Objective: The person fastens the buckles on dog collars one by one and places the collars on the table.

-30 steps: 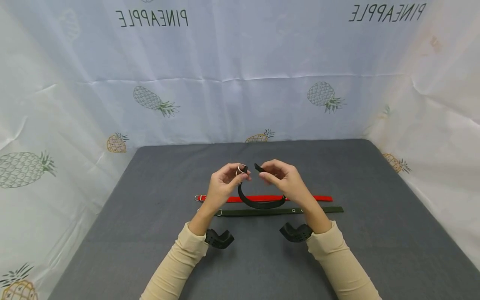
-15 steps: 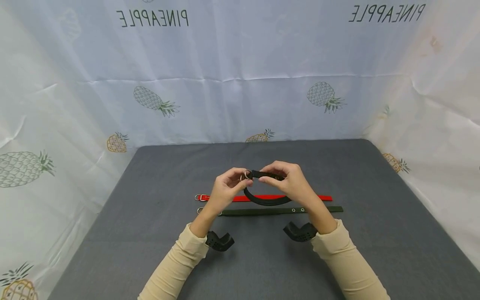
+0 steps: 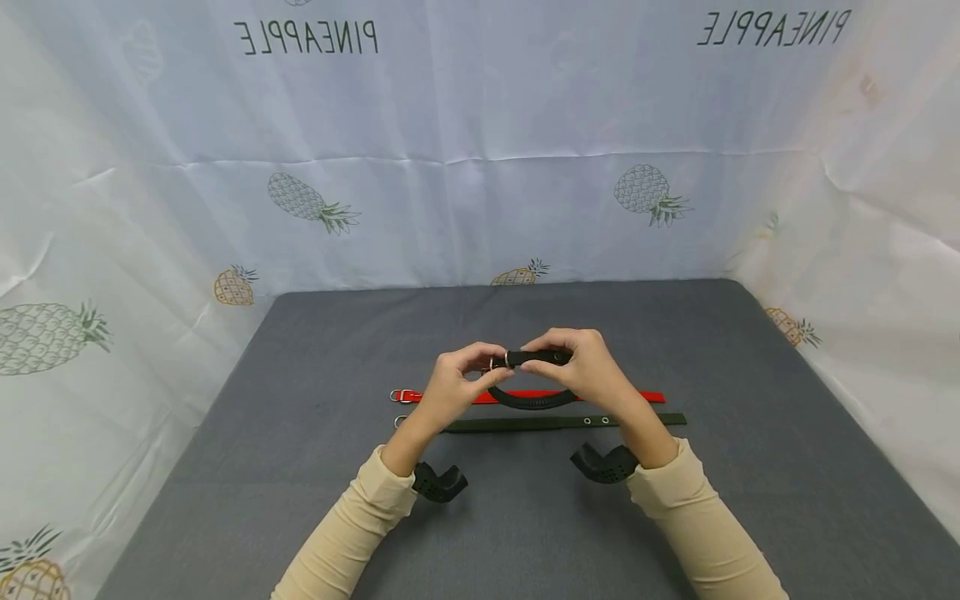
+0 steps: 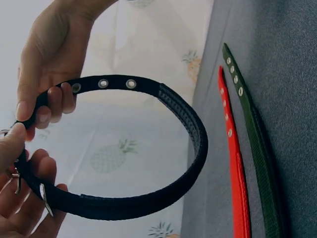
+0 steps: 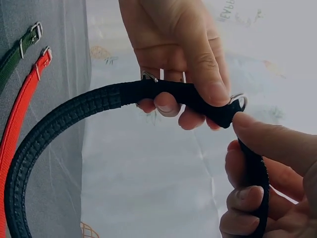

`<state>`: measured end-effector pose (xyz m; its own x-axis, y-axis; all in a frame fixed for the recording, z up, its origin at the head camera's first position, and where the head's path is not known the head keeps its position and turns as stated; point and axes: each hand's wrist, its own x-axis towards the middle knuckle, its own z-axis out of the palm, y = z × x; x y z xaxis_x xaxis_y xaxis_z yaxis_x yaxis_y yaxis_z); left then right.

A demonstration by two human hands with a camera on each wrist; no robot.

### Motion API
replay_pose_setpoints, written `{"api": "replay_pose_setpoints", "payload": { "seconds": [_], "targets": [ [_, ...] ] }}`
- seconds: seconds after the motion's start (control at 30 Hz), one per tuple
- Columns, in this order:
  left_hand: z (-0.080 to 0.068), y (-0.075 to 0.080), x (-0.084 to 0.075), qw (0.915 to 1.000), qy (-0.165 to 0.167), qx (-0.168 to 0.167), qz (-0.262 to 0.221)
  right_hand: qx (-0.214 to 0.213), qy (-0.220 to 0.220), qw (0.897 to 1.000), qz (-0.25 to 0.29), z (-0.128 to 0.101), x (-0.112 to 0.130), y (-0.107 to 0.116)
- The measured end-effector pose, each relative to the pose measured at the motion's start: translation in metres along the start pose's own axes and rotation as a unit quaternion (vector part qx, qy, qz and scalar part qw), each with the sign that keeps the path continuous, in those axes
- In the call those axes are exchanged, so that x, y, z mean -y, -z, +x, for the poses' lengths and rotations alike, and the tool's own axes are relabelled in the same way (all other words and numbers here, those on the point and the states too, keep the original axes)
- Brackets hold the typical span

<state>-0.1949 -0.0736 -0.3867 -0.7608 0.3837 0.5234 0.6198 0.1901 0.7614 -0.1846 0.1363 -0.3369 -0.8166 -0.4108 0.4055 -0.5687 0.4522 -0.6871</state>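
Two hands are holding one black collar (image 3: 534, 398) above the grey table (image 3: 300, 467), and all positions below are given relative to that collar. The left hand (image 3: 448, 387) is gripping the buckle end – its thumb and curled fingers (image 5: 168, 101) are closing round the strap just behind the metal buckle (image 3: 500, 362), as the right wrist view is showing. The right hand (image 3: 588, 375) is pinching the punched end of the collar between thumb and curled fingers (image 4: 57, 101); in the left wrist view three eyelets (image 4: 103, 83) are lying along the strap just past those fingers. The two ends are meeting at the buckle between the hands, and the strap tip appears to be sitting in the metal ring, though how far it is passing through cannot be told. The rest of the collar is hanging below the hands in a rounded loop, its ribbed inner face showing in the right wrist view; whether the bottom of the loop is touching the table cannot be told. Behind the loop, a red collar (image 3: 630, 397) is lying flat and straight on the table. Just nearer to the person than the loop, a dark green collar (image 3: 555, 423) is lying parallel to the red one – both with their buckles toward the left hand's side. Both forearms are wearing cream sleeves (image 3: 352, 525).
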Motion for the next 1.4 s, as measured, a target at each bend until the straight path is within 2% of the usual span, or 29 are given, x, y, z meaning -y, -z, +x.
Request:
{"api": "replay_pose_setpoints", "payload": {
  "seconds": [0.2, 0.47, 0.83, 0.97, 1.17, 1.4],
  "targets": [
    [0.001, 0.001, -0.004, 0.9991, 0.0, 0.017, 0.038, 0.021, -0.012, 1.0, -0.009, 0.001, 0.001, -0.002],
    [0.003, 0.001, -0.008, 0.9971, 0.012, 0.022, 0.072, 0.018, -0.015, 0.999, -0.032, 0.002, 0.002, -0.002],
    [0.003, 0.0, -0.009, 0.9946, -0.022, 0.02, 0.099, 0.039, 0.0, 0.997, -0.062, 0.001, -0.001, -0.003],
    [0.004, 0.0, -0.01, 0.9948, -0.023, 0.025, 0.096, 0.046, -0.002, 0.997, -0.064, 0.002, -0.004, -0.005],
    [0.007, 0.002, -0.011, 0.9936, -0.013, 0.046, 0.102, 0.058, -0.001, 0.997, -0.042, 0.002, -0.004, -0.007],
    [0.01, 0.002, -0.014, 0.9947, 0.032, 0.047, 0.086, 0.075, -0.023, 0.996, 0.031, 0.002, -0.006, -0.014]
  ]
}}
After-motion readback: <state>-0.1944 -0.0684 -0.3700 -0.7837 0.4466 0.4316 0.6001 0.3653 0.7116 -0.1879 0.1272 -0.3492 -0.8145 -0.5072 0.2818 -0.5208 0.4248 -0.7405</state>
